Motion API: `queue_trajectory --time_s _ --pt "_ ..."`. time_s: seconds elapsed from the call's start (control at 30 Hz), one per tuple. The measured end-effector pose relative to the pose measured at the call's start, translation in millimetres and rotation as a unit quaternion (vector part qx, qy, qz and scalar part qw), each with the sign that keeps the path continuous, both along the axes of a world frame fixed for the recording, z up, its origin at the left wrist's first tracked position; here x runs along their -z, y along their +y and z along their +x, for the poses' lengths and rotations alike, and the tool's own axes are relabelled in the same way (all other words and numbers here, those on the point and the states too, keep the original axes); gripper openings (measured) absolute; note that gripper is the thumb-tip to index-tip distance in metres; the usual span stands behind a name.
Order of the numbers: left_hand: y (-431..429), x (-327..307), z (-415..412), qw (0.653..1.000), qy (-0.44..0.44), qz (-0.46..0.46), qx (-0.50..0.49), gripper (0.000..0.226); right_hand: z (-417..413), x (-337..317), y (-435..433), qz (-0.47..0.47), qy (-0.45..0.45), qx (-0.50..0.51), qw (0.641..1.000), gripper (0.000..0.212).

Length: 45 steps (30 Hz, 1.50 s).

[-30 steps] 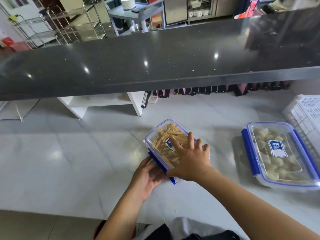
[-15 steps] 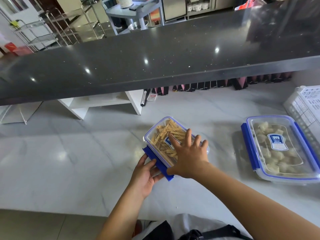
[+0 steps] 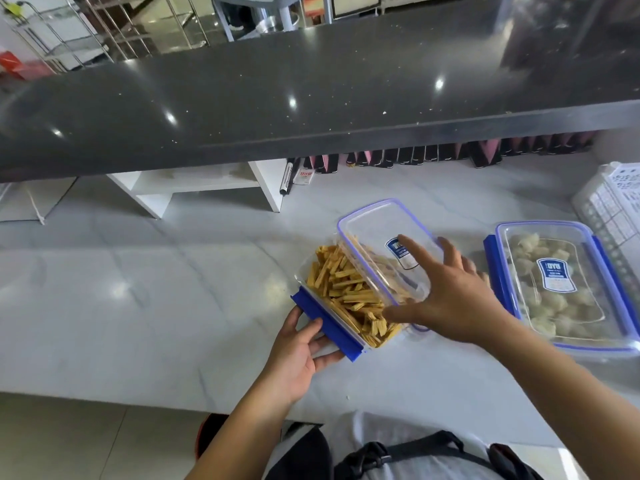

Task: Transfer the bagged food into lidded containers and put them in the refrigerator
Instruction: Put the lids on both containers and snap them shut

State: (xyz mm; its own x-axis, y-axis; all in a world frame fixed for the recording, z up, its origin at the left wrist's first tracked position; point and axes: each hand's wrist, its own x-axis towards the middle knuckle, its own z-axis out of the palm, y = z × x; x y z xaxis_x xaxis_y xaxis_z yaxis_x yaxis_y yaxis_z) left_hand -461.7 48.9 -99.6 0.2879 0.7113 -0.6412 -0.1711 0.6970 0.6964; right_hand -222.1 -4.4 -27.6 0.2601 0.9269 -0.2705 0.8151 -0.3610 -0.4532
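A clear container (image 3: pixel 346 296) full of yellow food strips sits on the white countertop (image 3: pixel 138 289). Its clear lid (image 3: pixel 377 230) with a blue rim is lifted off the left side and tilted up toward the right. My right hand (image 3: pixel 453 299) holds the lid's near end, fingers spread on top and thumb below. My left hand (image 3: pixel 294 358) grips the container at its blue side clip (image 3: pixel 325 323), which hangs unlatched. A second lidded container (image 3: pixel 561 282) of pale dumplings lies to the right, with its blue clips down.
A dark raised counter (image 3: pixel 311 98) overhangs the back of the worktop. Under it stand a small white shelf (image 3: pixel 194 188), a marker pen (image 3: pixel 287 178) and a row of dark packets. A white basket (image 3: pixel 613 202) sits at the far right edge.
The lid was flat on the strip container with my right hand pressing it. Now the lid is raised and tilted to the right, and the strips lie uncovered. My left hand stays at the blue clip.
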Motion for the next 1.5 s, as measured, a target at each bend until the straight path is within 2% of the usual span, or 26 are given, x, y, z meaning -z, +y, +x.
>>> queue_trajectory --time_s 0.13,0.37,0.53,0.73,1.13,1.5 --pt "0.4 3.0 0.5 1.000 0.015 0.007 0.008 0.043 23.8 -0.7 1.5 0.011 -0.176 0.043 0.983 0.124" --pt "6.3 5.1 -4.6 0.999 0.041 0.015 0.019 0.041 42.9 9.6 10.7 -0.025 -0.255 0.057 0.965 0.121" --pt "17.0 2.5 -10.9 0.994 0.093 0.025 0.041 0.039 39.4 8.9 19.9 -0.001 -0.263 0.012 0.965 0.121" --pt "28.9 0.1 -24.2 0.988 0.134 0.025 0.066 0.051 25.9 15.6 25.8 0.011 -0.275 -0.043 0.960 0.121" --pt "33.0 1.7 -28.0 0.988 0.136 0.017 0.067 0.053 31.6 17.0 -5.9 -0.011 -0.294 -0.114 0.949 0.115" --pt "30.7 -0.7 -29.0 0.991 0.111 0.022 0.065 0.050 41.4 14.3 -31.4 0.021 -0.309 -0.145 0.940 0.113"
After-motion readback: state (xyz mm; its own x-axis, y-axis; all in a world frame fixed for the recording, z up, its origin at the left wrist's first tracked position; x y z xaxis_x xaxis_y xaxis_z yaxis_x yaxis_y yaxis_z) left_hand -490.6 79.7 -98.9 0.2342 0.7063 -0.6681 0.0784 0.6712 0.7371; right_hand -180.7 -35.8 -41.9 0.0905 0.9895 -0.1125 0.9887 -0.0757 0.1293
